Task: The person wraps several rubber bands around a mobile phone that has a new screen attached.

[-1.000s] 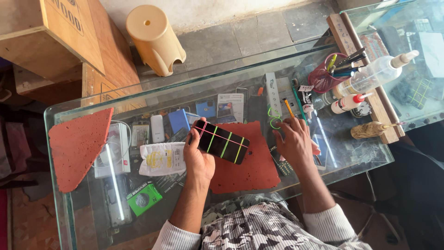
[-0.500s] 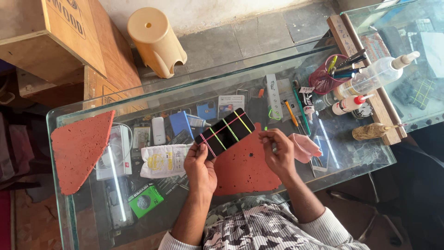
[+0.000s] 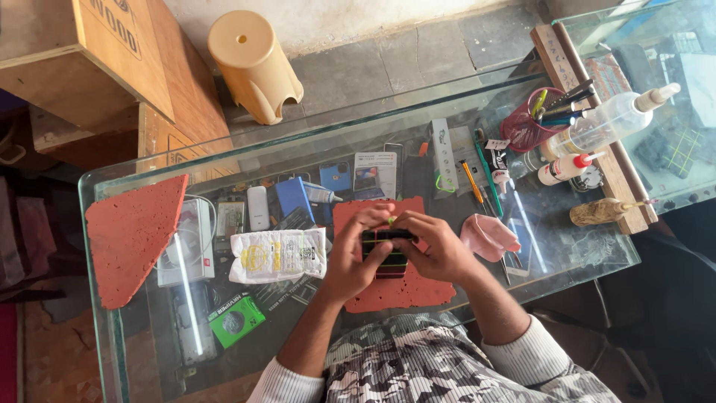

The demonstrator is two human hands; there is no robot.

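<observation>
left hand (image 3: 350,257) and right hand (image 3: 436,250) fingers clamped on dark phone (image 3: 388,254) over red mat (image 3: 395,287) | near tabletop (image 3: 589,261) front edge | white packet (image 3: 277,255) just left

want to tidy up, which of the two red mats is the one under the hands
The squarish red mat at the middle of the glass counter, under the left hand and right hand holding the phone. The other, the triangular red mat, lies apart at the left end.

Bench (image 3: 597,257): mat (image 3: 403,287) at the middle of the near edge, phone (image 3: 385,254) held above it between left hand (image 3: 350,257) and right hand (image 3: 440,250). Cloth (image 3: 486,235) just right of the mat; packet (image 3: 277,255) just left. Triangular pad (image 3: 130,235) at the left edge. Pen cup (image 3: 526,127) and bottles (image 3: 597,127) at the far right corner.
</observation>
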